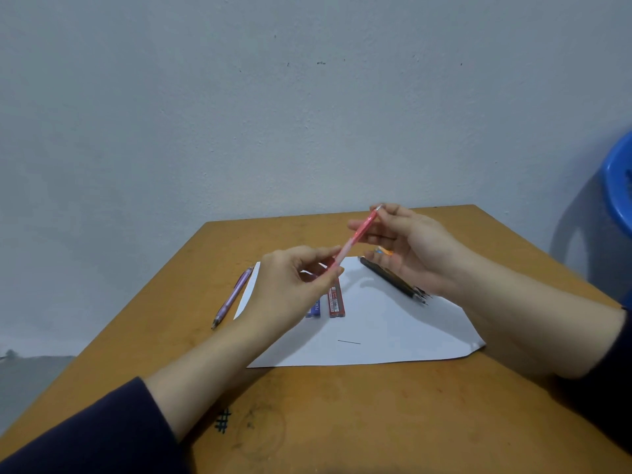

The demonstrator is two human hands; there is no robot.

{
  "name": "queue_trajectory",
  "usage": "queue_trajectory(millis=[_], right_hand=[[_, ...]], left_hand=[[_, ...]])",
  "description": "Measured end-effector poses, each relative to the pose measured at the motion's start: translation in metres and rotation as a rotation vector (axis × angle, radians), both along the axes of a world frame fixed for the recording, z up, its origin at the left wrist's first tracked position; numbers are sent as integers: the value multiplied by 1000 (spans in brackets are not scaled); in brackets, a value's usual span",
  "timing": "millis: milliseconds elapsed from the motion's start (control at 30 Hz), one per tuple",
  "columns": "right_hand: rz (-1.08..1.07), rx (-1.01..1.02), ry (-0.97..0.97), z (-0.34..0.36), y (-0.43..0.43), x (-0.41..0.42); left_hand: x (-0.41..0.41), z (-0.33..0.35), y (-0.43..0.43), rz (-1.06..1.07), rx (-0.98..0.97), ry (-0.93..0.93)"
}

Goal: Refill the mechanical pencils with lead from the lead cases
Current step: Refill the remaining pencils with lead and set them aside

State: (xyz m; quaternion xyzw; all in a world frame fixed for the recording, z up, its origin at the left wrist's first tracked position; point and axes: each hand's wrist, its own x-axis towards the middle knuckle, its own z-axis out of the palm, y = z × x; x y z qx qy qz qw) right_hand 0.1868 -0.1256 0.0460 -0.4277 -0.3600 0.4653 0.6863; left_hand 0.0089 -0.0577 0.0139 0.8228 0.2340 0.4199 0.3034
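meanwhile both hands, left hand (290, 285) and right hand (410, 241), pinch the pink pencil (355, 237) above 2 lead cases (337, 301).

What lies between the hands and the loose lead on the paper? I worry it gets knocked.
Nothing visible. The thin dark lead lies alone on bare white paper sheet, nearer than the red lead case. Both hands, left and right, hold the pink mechanical pencil above.

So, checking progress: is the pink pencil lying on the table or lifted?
Lifted: the pink translucent mechanical pencil is held tilted above the white paper sheet by both hands.
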Motion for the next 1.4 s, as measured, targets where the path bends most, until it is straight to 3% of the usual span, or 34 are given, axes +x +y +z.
queue_trajectory(millis=[300,433,567,800,1400], right_hand=[[103,6,516,-5,4,-5],[148,-5,567,-3,0,-6],[182,32,600,-2,-2,-5],[155,97,626,0,-3,-4],[97,116,640,-3,-3,-1]], left_hand=[[2,5,-18,-71,-529,91],[7,11,-25,-193,-1015,43],[6,16,-27,-334,-1251,-25],[4,18,-29,-491,-1371,119],[2,19,-28,-600,-1406,177]])
